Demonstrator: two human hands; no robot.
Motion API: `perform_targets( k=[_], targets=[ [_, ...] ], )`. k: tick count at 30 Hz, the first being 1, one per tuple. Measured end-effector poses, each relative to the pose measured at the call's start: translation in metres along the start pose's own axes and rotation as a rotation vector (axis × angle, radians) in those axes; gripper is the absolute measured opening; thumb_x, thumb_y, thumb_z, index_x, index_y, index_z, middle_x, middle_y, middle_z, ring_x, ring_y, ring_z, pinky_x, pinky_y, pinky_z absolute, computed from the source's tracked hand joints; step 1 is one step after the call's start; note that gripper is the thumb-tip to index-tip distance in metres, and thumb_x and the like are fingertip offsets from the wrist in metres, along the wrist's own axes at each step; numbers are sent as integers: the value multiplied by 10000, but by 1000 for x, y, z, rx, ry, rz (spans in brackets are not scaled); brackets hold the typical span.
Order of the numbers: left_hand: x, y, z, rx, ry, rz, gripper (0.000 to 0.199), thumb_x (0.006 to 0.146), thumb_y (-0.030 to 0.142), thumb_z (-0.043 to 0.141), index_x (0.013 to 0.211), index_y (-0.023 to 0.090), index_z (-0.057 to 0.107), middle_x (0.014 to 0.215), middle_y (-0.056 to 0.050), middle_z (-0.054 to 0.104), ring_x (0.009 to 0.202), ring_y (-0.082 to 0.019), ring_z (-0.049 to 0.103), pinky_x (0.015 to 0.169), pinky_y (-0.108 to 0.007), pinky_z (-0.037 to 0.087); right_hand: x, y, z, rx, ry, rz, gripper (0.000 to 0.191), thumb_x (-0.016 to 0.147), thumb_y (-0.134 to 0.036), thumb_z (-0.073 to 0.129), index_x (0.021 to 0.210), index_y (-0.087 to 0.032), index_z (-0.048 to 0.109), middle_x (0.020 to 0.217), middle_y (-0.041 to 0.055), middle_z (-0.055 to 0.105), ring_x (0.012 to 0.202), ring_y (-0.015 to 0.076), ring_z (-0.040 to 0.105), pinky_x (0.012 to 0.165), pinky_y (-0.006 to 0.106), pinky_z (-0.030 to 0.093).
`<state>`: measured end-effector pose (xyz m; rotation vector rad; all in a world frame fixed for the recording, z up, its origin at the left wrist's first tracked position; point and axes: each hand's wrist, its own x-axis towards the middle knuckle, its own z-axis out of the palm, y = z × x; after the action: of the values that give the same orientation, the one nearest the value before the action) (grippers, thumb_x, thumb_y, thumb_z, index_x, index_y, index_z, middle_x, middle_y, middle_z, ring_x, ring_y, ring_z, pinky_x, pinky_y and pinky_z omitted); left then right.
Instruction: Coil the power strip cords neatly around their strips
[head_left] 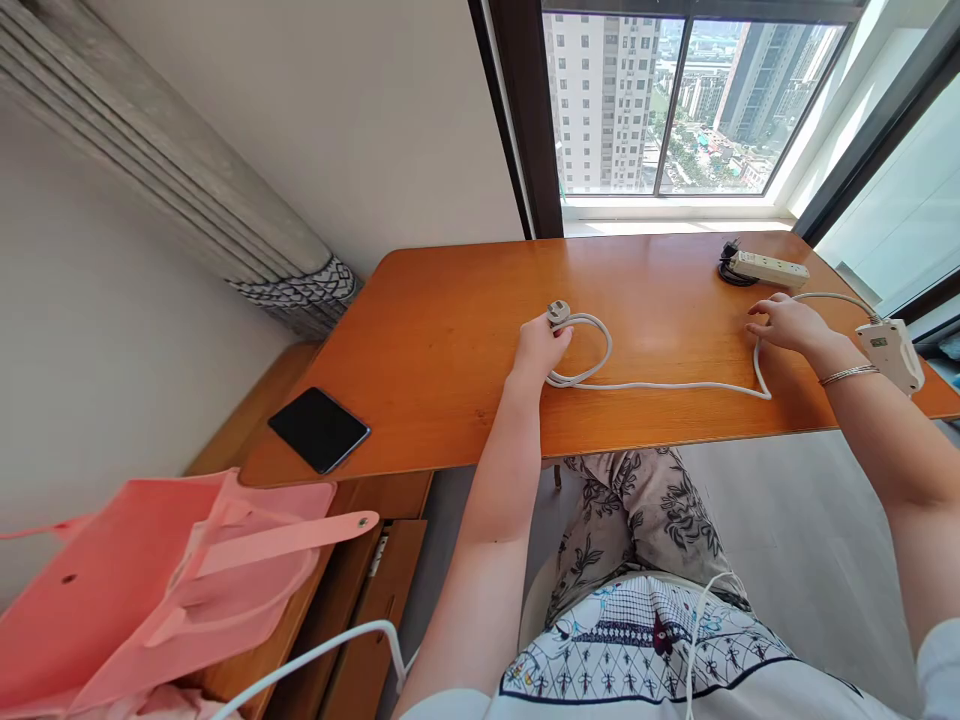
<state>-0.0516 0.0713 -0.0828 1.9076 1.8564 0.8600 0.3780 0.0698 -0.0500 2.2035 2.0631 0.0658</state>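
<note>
Tabletop (442,340) leaves passage right of the tablet (319,430); white cord (675,385) lies across between the hands (538,348) (787,323)

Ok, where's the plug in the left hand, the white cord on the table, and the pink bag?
Plug (557,312): head view, on its front face.
White cord (667,386): head view, on its long straight stretch.
Pink bag (127,560): head view, on its broad panel.

By count, two hands are seen: a left hand (541,348) and a right hand (789,322). Two power strips are made up by a far strip (770,268) and a near strip (891,354). Two cords are found, a white cord (660,386) and a black cord (735,276). One pale plug (558,311), one tablet (319,430), one bag (127,560), one desk (450,350) and one curtain (210,190) are counted. Whether one bangle (850,374) or several are worn cannot be told.
</note>
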Motion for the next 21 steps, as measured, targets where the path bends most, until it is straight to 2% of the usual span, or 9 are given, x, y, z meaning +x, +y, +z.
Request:
perform_targets(
  k=[5, 8, 11, 15, 18, 21],
  targets=[
    [-2, 2, 0, -4, 3, 10, 123, 879, 243, 654, 778, 173, 647, 775, -44, 680, 728, -181, 588, 696, -276, 398, -9, -15, 1, -65, -135, -15, 547, 952, -486, 579, 1413, -197, 633, 1452, 180, 598, 1188, 322, 646, 874, 398, 515],
    [-2, 3, -1, -20, 2, 9, 125, 874, 247, 653, 775, 173, 657, 775, -44, 682, 733, -182, 590, 714, -278, 407, -17, -30, -10, -65, -85, -39, 489, 967, -465, 527, 1342, -198, 693, 1444, 162, 623, 1218, 351, 639, 914, 449, 529],
    [-2, 3, 0, -41, 6, 9, 126, 867, 249, 655, 765, 174, 653, 769, -42, 679, 729, -180, 587, 710, -280, 404, -31, -52, -27, 138, 45, -136, 501, 1015, -478, 398, 1268, -210, 738, 1366, 116, 690, 1217, 315, 655, 1002, 438, 515],
    [-2, 0, 1, -65, 20, 9, 145, 861, 261, 657, 743, 184, 622, 740, -29, 667, 701, -172, 570, 679, -279, 387, -57, -93, -51, 432, 52, -357, 522, 1022, -526, 389, 1246, -213, 742, 1267, 85, 749, 1145, 265, 697, 988, 377, 535],
    [-1, -2, 3, -56, 35, 12, 178, 856, 265, 660, 709, 191, 591, 706, -19, 650, 671, -164, 550, 663, -279, 380, -77, -126, -57, 323, 74, -563, 486, 1004, -508, 480, 1285, -193, 720, 1267, 119, 743, 1179, 302, 682, 1032, 428, 507],
    [-1, -3, 3, -51, 32, 11, 171, 856, 262, 654, 712, 191, 595, 705, -20, 654, 667, -164, 550, 663, -278, 388, -91, -156, -50, 123, 15, -658, 482, 981, -459, 566, 1354, -174, 671, 1326, 153, 707, 1225, 341, 664, 1042, 465, 490]
  ],
)
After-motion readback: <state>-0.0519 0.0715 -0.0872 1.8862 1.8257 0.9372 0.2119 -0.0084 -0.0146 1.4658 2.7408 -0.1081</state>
